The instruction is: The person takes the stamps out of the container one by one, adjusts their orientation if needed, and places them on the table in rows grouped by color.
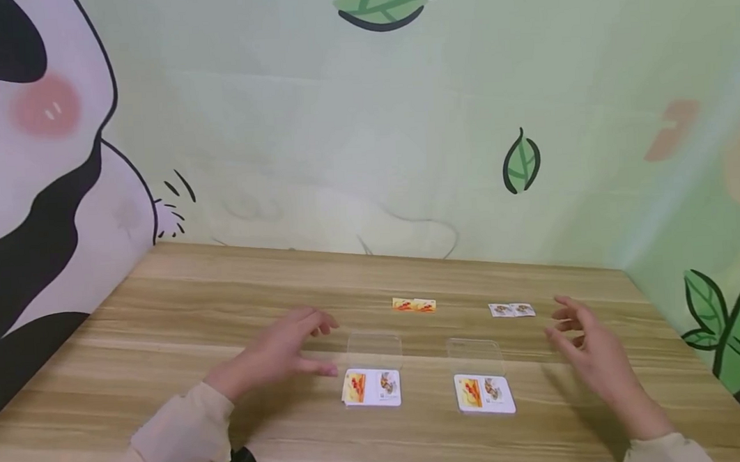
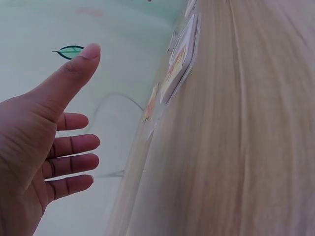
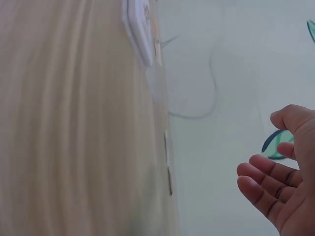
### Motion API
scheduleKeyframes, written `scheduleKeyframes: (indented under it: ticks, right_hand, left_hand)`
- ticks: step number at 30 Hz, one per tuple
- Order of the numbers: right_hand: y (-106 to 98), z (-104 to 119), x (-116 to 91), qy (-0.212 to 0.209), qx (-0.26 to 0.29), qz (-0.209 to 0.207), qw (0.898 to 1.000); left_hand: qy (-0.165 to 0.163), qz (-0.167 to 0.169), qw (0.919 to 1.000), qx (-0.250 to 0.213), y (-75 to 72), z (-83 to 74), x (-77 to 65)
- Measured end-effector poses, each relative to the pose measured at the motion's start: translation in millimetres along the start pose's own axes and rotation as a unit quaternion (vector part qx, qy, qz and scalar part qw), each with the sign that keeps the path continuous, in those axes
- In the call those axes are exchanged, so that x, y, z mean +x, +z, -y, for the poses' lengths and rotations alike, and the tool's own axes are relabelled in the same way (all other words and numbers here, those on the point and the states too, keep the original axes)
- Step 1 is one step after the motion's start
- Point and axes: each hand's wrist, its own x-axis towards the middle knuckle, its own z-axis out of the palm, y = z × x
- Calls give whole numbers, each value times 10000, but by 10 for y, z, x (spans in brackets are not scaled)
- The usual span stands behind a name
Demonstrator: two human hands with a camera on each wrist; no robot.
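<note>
My left hand (image 1: 282, 348) hovers over the table with nothing in it, thumb apart from the loosely bent fingers. Just right of it lies a white-edged box (image 1: 372, 387) with an orange stamp-like picture and a whitish one on it; a clear lid (image 1: 374, 349) lies behind. A matching box (image 1: 485, 394) with its own clear lid (image 1: 475, 355) sits further right. My right hand (image 1: 592, 348) is raised, holding nothing, to the right of that box. In the left wrist view, the left box (image 2: 179, 64) appears beyond the thumb. The right wrist view shows a box edge (image 3: 140, 32).
Toward the back of the wooden table (image 1: 222, 287) lies a pair of small orange stamps (image 1: 414, 305). Right of them is a pair of whitish stamps (image 1: 511, 310). A wall with a painted panda (image 1: 111, 196) and leaves borders the table's far side.
</note>
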Motion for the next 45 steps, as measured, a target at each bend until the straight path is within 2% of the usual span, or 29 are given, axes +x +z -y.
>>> scheduleKeyframes:
  ticks: [5, 11, 14, 20, 27, 34, 45]
  right_hand:
    - [6, 160, 27, -255, -28, -181, 9995]
    - [78, 317, 1, -394, -195, -172, 9989]
    - [108, 370, -7, -512, -199, -201, 9983]
    - [165, 461, -13, -712, -58, -108, 9974]
    - [277, 566, -40, -846, 125, -15, 9963]
    - [338, 622, -84, -1060, 203, 36, 9942]
    - [412, 734, -109, -1386, 356, 228, 9895]
  left_hand:
    - [158, 88, 9998, 6, -1, -42, -1]
    - [139, 467, 9981, -370, 44, -60, -16]
    - [172, 524, 9970, -551, 61, -53, -16]
    - [5, 735, 9939, -820, 131, -28, -1]
    - [103, 779, 9935, -820, 190, 15, -4]
    - [12, 832, 9925, -892, 218, 35, -6]
    - [308, 751, 9956, -459, 261, 1, -5]
